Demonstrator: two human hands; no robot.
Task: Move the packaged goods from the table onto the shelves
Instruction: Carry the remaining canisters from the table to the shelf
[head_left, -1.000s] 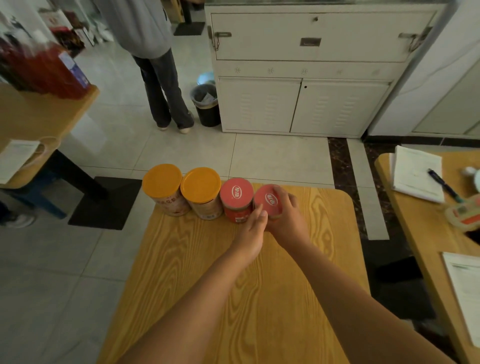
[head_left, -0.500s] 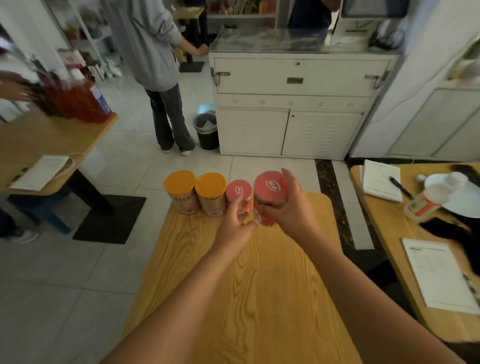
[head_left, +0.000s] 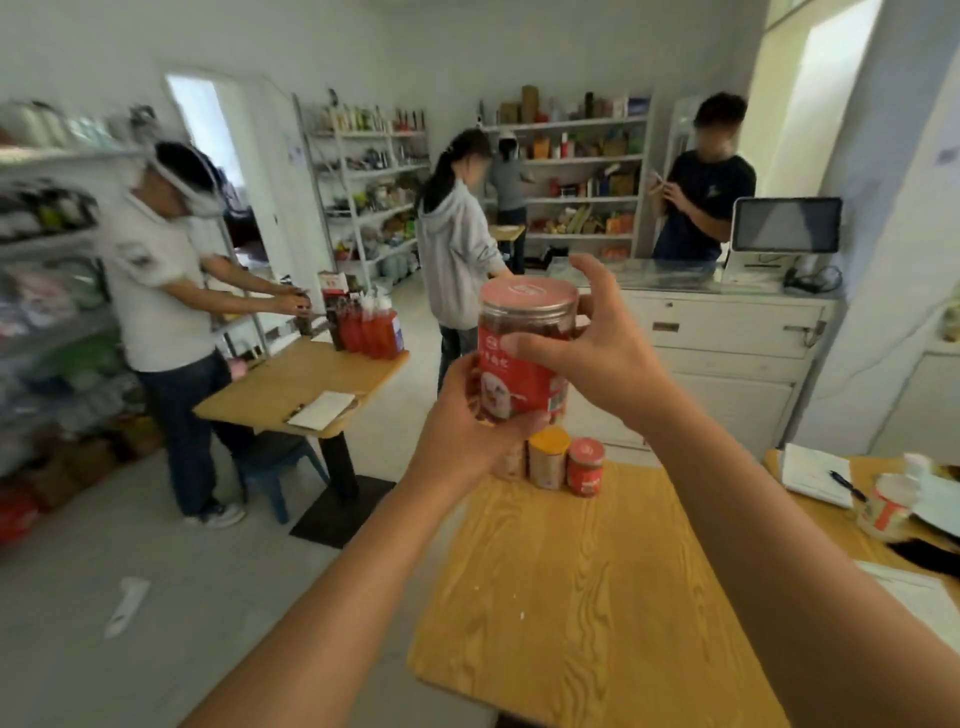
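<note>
Holding the red-lidded jar (head_left: 524, 364) upright above the far end of the worktop (head_left: 597, 597), I grip its base with my left hand (head_left: 467, 436) and its upper wall with my right hand (head_left: 605, 358), while the shelves (head_left: 576, 161) lie well apart, far beyond it.

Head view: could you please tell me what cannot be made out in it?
All in the head view:
Label of the jar: small print blurred, partly covered by the right hand.
Base of the jar: hidden by the left hand.
A can on the table: mostly behind the left hand.
Goods on the left shelves: motion-blurred.
</note>
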